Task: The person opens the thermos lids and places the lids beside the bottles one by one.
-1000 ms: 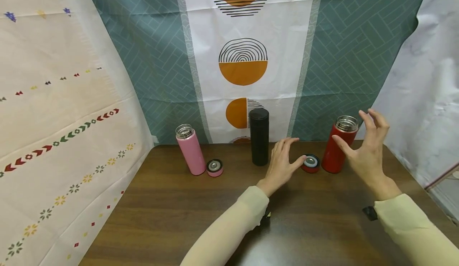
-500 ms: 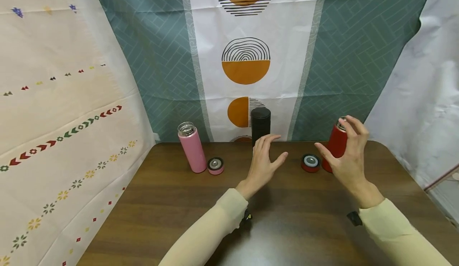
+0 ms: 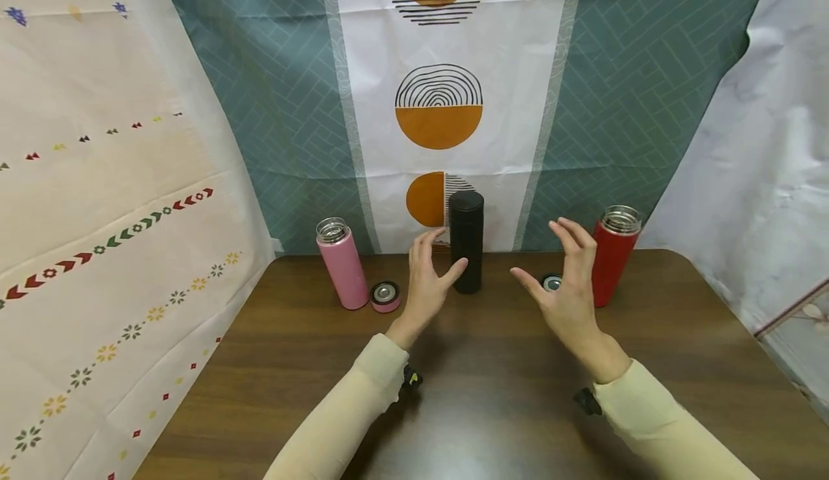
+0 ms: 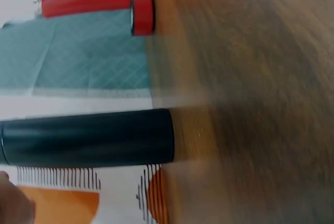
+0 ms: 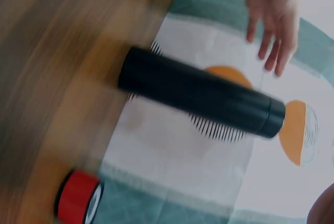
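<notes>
A black thermos bottle (image 3: 467, 242) with its lid on stands upright near the back of the table. Just left of it, in front, my left hand (image 3: 424, 286) hovers with thumb and fingers spread apart, holding nothing. My right hand (image 3: 570, 293) is in the air between the black bottle and the red thermos bottle (image 3: 614, 257), thumb and fingers wide apart. It partly covers the red lid (image 3: 551, 283); that lid shows better in the right wrist view as a red lid (image 5: 78, 197). The red bottle has a bare steel mouth.
On the left an open pink thermos bottle (image 3: 343, 264) stands beside its upturned pink lid (image 3: 386, 296). The wooden table (image 3: 492, 394) ends at a patterned cloth backdrop (image 3: 285, 120). More cloth hangs at both sides.
Both hands have moved left across the table, the right one from the red bottle and the left one past the black bottle. The bottles and lids stay where they stood.
</notes>
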Demonstrator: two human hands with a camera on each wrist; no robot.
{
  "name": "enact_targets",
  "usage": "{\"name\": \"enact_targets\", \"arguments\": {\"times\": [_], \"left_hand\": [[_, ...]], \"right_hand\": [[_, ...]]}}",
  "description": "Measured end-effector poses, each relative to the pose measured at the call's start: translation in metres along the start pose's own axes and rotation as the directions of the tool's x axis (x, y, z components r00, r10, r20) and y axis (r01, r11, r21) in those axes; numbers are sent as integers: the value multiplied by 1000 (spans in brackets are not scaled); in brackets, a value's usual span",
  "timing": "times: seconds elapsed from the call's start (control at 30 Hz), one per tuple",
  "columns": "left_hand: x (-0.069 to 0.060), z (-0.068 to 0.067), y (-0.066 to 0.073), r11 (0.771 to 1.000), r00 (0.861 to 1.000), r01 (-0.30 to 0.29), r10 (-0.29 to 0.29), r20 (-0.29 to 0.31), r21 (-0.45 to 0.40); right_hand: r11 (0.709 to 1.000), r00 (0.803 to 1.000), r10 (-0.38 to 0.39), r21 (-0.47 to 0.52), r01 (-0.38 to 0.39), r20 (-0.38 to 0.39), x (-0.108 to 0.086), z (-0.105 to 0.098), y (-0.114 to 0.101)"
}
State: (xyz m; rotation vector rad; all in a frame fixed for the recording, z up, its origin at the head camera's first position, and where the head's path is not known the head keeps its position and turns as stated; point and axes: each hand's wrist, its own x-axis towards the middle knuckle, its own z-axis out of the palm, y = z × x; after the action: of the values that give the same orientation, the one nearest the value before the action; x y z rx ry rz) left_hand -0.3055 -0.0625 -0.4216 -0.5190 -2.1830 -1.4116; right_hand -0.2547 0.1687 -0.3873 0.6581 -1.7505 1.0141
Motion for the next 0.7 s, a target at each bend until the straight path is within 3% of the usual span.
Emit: {"name": "enact_targets", "arguments": {"times": [0.1, 0.2, 0.37, 0.53, 0.7], "left_hand": [[4, -4, -7, 993, 994, 91, -86, 62, -78], [7, -7, -14, 978, 980, 166, -149, 133, -127], [11, -13, -24, 962, 951, 243, -211, 225, -124], [16, -13, -28, 952, 937, 283, -248, 246, -117], [24, -7, -30, 946, 932, 303, -268, 245, -116]], "right_hand": [[1000, 1000, -5, 15, 4, 30, 1, 13, -5], [1000, 999, -8, 31, 6, 44, 2, 22, -7], [998, 997, 23, 51, -27, 71, 6, 29, -7], [997, 993, 44, 63, -51, 110, 14, 34, -4], [993, 987, 66, 83, -80, 149, 22, 38, 2]]}}
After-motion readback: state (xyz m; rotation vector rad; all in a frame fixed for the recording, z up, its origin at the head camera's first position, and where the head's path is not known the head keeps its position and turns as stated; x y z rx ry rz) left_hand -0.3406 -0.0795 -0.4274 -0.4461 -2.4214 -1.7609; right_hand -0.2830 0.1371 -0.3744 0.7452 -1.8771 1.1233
